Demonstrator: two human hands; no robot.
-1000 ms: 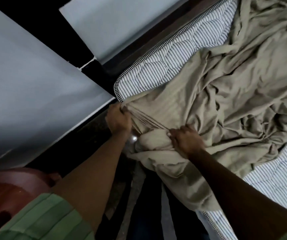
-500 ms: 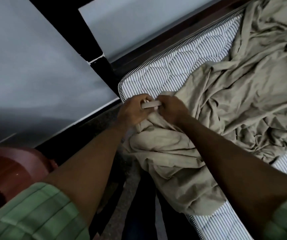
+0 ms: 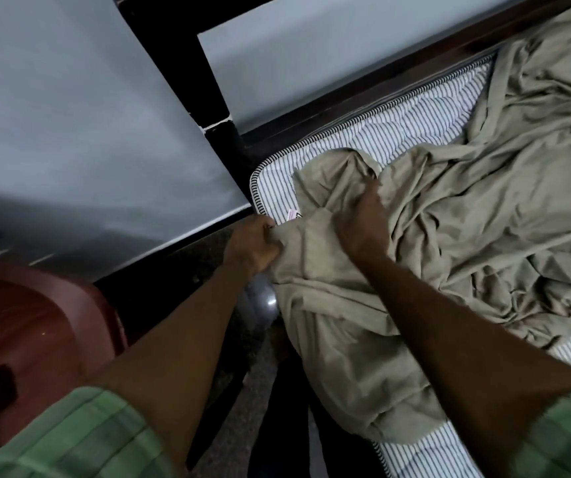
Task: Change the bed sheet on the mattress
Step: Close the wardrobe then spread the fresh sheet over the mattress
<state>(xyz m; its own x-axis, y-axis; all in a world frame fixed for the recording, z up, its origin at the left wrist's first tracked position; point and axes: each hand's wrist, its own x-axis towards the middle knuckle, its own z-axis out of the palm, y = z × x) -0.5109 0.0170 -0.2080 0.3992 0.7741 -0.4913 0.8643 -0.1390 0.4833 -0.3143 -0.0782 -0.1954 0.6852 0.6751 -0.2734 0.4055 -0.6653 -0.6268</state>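
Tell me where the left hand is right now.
In the head view the left hand is at centre frame, gripping the beige sheet at the near corner of the striped mattress, just left of the right hand.

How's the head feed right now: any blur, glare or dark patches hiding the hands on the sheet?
Head view: dim and soft overall; the green plaid sleeves smear with blur at the bottom edge. The left hand and right hand gripping the crumpled beige bed sheet stay readable. Floor beside the striped mattress sits in deep shadow, with one small glare spot.
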